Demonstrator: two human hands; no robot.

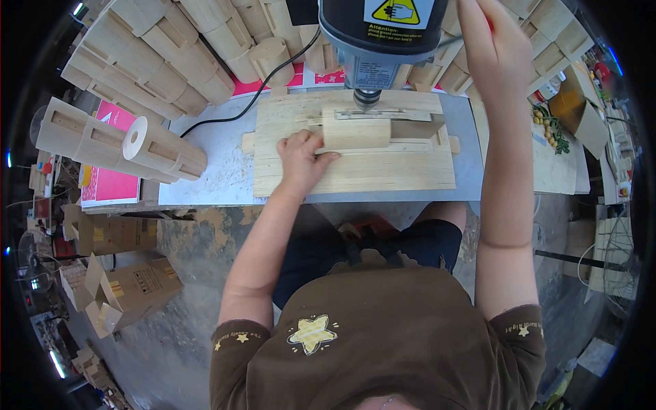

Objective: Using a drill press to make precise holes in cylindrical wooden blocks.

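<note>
A pale wooden block [357,134] lies on a plywood board [342,171] on the worktable, beneath the chuck [367,99] of a drill press [379,41]. My left hand [304,158] grips the block's left end, thumb along its near edge and fingers bent behind. Raised at the right of the drill press, my right hand [497,44] is closed in a fist around its handle [489,24], of which only a bit of red shows. Thin wooden strips [372,115] flank the block. The drill tip cannot be made out.
Stacked wooden cylinders with slots [150,55] line the table's back. More cylinders [123,147] lie at the left on pink sheets [109,188]. A black cable [260,89] curves across the table [225,157]. Cardboard boxes [133,290] stand on the floor at the left.
</note>
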